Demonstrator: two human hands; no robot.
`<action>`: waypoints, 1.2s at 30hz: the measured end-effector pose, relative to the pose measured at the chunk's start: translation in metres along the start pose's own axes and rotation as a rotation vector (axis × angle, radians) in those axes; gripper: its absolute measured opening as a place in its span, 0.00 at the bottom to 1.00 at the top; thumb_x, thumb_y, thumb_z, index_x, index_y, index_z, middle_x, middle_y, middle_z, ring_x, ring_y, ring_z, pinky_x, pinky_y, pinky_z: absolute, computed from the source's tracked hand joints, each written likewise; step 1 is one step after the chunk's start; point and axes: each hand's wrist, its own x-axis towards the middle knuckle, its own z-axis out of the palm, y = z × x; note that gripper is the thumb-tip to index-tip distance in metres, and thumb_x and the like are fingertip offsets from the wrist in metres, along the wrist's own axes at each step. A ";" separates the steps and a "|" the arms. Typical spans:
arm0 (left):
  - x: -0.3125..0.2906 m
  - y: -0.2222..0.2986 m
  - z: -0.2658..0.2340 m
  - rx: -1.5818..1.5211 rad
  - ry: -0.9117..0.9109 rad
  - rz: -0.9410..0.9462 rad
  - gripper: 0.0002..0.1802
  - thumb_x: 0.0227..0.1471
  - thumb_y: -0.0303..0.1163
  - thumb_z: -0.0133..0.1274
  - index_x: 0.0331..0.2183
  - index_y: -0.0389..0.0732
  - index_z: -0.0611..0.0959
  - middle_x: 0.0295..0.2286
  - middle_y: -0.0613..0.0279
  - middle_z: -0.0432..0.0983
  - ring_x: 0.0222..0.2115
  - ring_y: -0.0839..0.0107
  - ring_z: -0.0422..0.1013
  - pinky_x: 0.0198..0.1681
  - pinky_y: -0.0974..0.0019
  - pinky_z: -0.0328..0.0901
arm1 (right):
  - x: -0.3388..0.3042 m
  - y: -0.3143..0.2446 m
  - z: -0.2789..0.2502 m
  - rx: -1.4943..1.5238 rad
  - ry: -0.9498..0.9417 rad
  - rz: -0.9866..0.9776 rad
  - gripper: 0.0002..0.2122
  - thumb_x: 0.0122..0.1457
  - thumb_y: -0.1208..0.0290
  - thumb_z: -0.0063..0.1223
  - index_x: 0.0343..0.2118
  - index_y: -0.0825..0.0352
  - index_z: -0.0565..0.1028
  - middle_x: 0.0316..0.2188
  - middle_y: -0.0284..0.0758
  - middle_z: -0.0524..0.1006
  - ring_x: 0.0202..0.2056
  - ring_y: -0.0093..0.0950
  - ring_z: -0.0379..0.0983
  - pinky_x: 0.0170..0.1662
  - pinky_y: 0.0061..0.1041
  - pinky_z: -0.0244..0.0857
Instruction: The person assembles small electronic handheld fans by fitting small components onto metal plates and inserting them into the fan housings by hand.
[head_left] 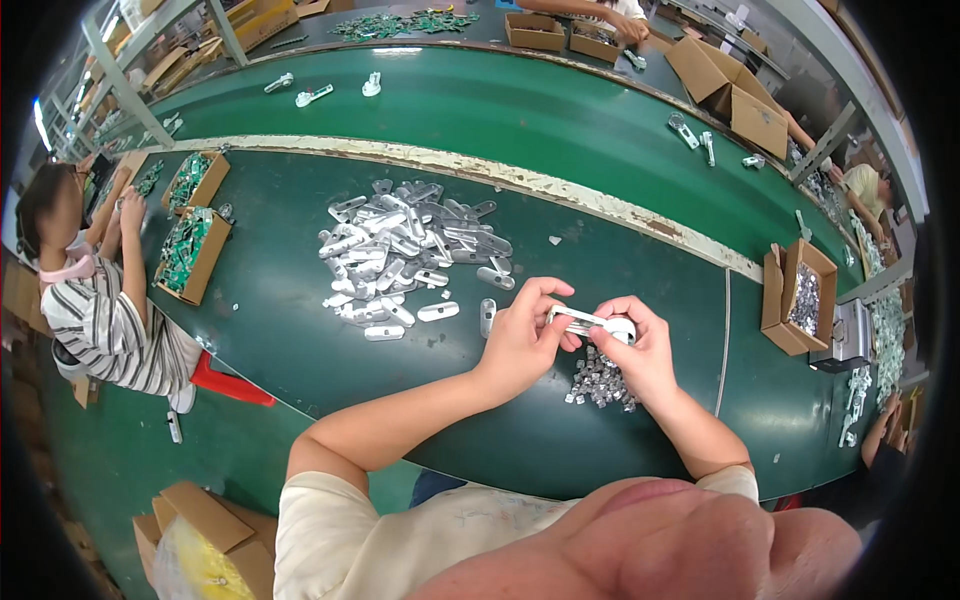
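My left hand and my right hand hold a long white housing with a round end between them. The left fingers grip its long body, and the right thumb and fingers close around the round end. Just below my hands lies a heap of small shiny metal pieces, partly covered by the right hand. To the left spreads a large pile of silver oblong covers with slots. One loose silver cover lies right beside my left hand.
Beyond a pale ledge, white parts lie on a green conveyor belt. Boxes of green circuit boards stand at left near a person in stripes. A carton of metal pieces stands at right.
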 end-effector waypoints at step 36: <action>0.041 0.006 -0.051 1.338 0.171 0.326 0.08 0.47 0.27 0.51 0.32 0.38 0.80 0.27 0.52 0.76 0.26 0.59 0.73 0.30 0.64 0.66 | 0.020 0.036 -0.046 -0.848 -0.183 -0.316 0.06 0.47 0.76 0.55 0.26 0.70 0.69 0.28 0.35 0.67 0.34 0.33 0.65 0.37 0.29 0.62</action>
